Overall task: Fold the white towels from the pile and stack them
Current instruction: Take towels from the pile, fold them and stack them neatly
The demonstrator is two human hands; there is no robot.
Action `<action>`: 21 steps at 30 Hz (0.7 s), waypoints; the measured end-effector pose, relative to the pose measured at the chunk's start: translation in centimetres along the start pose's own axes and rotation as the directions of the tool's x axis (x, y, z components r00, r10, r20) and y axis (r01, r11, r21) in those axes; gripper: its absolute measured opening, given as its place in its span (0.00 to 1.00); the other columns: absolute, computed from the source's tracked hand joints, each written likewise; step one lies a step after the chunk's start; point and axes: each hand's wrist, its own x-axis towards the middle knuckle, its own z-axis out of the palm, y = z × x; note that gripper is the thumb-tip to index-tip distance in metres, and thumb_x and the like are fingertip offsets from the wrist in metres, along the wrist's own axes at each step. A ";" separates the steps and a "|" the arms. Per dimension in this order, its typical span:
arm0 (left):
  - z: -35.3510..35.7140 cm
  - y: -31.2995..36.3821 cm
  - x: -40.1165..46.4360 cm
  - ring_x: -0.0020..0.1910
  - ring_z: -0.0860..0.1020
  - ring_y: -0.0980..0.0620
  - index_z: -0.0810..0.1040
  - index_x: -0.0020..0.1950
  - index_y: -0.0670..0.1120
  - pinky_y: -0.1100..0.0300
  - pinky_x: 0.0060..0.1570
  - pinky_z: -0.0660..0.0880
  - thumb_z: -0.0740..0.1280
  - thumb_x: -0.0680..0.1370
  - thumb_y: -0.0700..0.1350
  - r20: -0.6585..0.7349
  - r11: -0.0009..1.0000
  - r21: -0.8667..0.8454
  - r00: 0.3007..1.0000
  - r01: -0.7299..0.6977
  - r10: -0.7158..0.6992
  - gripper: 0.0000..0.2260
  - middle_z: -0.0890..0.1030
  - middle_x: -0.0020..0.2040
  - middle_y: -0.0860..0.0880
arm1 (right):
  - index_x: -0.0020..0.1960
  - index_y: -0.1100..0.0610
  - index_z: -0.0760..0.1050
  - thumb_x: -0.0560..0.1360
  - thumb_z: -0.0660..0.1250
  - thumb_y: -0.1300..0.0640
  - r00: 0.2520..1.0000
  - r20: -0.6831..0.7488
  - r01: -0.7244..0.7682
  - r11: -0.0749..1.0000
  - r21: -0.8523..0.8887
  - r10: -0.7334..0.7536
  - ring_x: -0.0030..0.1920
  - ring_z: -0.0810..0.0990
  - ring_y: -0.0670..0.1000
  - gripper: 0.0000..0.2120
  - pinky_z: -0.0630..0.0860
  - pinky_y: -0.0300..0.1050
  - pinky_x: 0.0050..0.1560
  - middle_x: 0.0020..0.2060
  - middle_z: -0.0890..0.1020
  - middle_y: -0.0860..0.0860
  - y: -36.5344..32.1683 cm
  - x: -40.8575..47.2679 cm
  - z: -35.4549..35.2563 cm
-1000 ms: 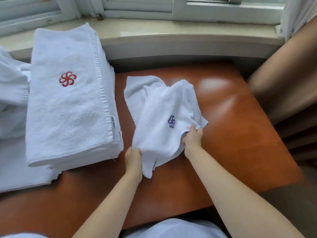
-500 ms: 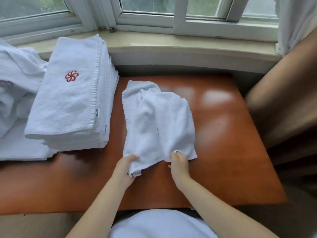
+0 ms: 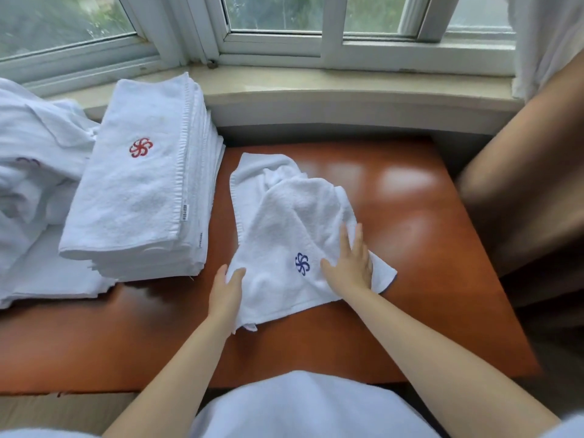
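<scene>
towel (image 3: 284,235) with the blue emblem lies rumpled on the orange table (image 3: 426,248), right in front of the person. left hand (image 3: 226,287) pinches its near left edge, thumb on top; right hand (image 3: 349,263) presses flat on it beside the emblem, fingers straight. it looks soft, light and limp, so it should sag unless taken by corners or hems. farther left sits 1 folded stack (image 3: 142,191), and beyond that the unfolded pile (image 3: 34,159).

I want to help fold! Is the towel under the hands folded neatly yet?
Not yet. The towel lies rumpled and only roughly doubled over on the table, edges uneven.
</scene>
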 end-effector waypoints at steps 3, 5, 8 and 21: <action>0.1 1.0 1.1 0.72 0.64 0.45 0.51 0.78 0.59 0.48 0.68 0.63 0.64 0.78 0.53 0.012 0.976 0.190 0.994 -0.110 0.110 0.32 0.59 0.76 0.48 | 0.78 0.50 0.49 0.79 0.52 0.43 0.997 -0.039 0.060 0.980 -0.188 -0.069 0.46 0.79 0.53 0.30 0.62 0.49 0.63 0.39 0.80 0.50 -0.6 1.2 -0.6; 0.7 2.2 2.1 0.72 0.63 0.45 0.47 0.78 0.59 0.50 0.67 0.64 0.63 0.79 0.52 0.050 0.929 0.307 0.978 -0.208 0.202 0.34 0.58 0.77 0.47 | 0.68 0.55 0.69 0.81 0.46 0.43 0.995 -0.096 -0.058 0.984 -0.167 0.043 0.43 0.79 0.55 0.25 0.62 0.49 0.58 0.36 0.81 0.51 -1.4 2.5 -1.3; 2.1 4.7 3.5 0.74 0.62 0.46 0.47 0.79 0.56 0.52 0.70 0.60 0.59 0.81 0.52 0.141 0.890 0.336 0.951 -0.308 0.276 0.30 0.60 0.77 0.48 | 0.64 0.53 0.73 0.81 0.50 0.45 0.956 -0.281 -0.112 0.990 -0.081 0.085 0.55 0.76 0.55 0.20 0.63 0.50 0.58 0.53 0.80 0.53 -1.2 4.6 -1.8; 5.9 8.4 5.4 0.31 0.65 0.51 0.70 0.43 0.46 0.62 0.26 0.60 0.69 0.70 0.45 0.262 0.984 0.173 0.965 -0.037 -0.010 0.09 0.70 0.35 0.49 | 0.67 0.57 0.67 0.72 0.69 0.45 0.900 0.235 -0.433 0.805 0.405 0.366 0.56 0.76 0.56 0.29 0.74 0.45 0.50 0.63 0.71 0.54 -2.8 8.0 -2.7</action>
